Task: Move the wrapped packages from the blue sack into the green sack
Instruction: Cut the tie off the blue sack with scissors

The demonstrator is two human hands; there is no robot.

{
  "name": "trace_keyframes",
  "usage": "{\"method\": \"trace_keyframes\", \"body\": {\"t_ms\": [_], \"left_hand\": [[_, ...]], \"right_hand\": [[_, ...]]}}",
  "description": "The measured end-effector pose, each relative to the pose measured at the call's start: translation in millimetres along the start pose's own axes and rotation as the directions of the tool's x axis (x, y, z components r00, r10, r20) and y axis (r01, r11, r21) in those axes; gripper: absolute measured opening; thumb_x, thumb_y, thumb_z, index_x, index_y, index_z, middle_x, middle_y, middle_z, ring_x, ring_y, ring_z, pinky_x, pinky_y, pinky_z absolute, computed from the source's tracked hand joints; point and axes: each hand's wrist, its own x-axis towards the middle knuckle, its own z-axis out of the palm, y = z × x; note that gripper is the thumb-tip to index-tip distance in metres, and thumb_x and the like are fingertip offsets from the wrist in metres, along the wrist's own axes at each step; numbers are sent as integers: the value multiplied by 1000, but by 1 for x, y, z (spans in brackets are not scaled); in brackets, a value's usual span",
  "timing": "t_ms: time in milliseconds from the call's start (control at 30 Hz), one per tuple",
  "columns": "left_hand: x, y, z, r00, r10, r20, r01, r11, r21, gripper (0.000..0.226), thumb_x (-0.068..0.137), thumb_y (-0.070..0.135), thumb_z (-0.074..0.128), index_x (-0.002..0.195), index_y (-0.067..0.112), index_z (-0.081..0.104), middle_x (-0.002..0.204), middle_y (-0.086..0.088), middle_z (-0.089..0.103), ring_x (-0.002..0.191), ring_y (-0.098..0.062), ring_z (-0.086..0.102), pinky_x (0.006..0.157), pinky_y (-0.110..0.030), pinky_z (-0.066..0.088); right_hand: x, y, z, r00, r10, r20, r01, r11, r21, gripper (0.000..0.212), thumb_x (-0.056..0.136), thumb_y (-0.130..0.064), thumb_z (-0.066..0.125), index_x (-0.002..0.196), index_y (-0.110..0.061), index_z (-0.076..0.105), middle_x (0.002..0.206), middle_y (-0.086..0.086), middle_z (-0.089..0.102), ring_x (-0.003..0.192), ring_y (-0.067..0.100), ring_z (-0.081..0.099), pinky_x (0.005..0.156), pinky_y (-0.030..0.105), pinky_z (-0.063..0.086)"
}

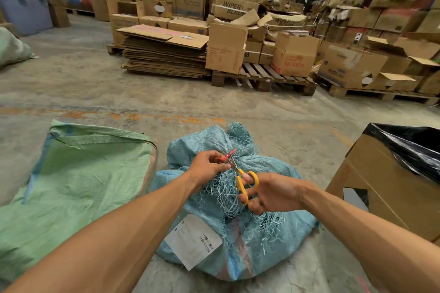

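While our right hand (266, 194) holds the yellow scissors (245, 181) with the fingers through the handles, our left hand (209, 165) pinches the red tie (227, 156) that closes the neck of the blue sack (250, 245). The blades point up toward this tie, very near our left fingers. Both hands are occupied, neither one is free.

We judge that the step now is to cut the sack open, because no wrapped packages can be seen yet; they must be inside the blue sack. To do it well, we should pull the tie away from the bunched cloth with the left hand, so that the blades take only the tie and not the frayed blue threads (223, 194) around it. The fingertips should stay behind the blades, and a short cut is better than a long one. We should also not push the points down into the sack, as they could damage what is inside.

The blue sack lies on the concrete floor (166, 93) in front of us, with a white label (192, 240) on its near side. The green sack (78, 181) lies just beside it on our left, touching it, and its mouth looks flat. A cardboard box (385, 197) lined with a black bag stands at the right.
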Motion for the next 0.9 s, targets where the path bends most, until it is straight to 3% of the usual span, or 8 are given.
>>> {"method": "trace_keyframes", "body": {"t_ms": [333,600,900], "left_hand": [[-3,-1,-3,999,32,-3,-32,999,9,11,84,8,75,93,8,69,80,0,67,68,-5,58,57,-11,43],[-3,-3,-4,998,57,6,-57,997,54,7,90,17,69,95,12,70,90,-3,68,81,-12,59,75,-26,48],[0,2,0,999,13,-44,-12,1000,29,8,92,18,67,84,18,68,90,-3,67,84,-15,58,72,-27,44]], "right_hand": [[3,-2,4,997,-56,-47,56,998,-5,36,81,-46,74,91,-22,48,87,6,57,60,14,48,60,24,39],[6,-1,2,988,-103,-112,101,995,-21,36,81,-46,75,89,-22,48,84,6,58,59,15,47,57,22,41],[8,0,4,976,-141,-165,144,989,10,24,92,-35,63,91,-19,45,83,7,55,55,13,41,54,21,39]]}}
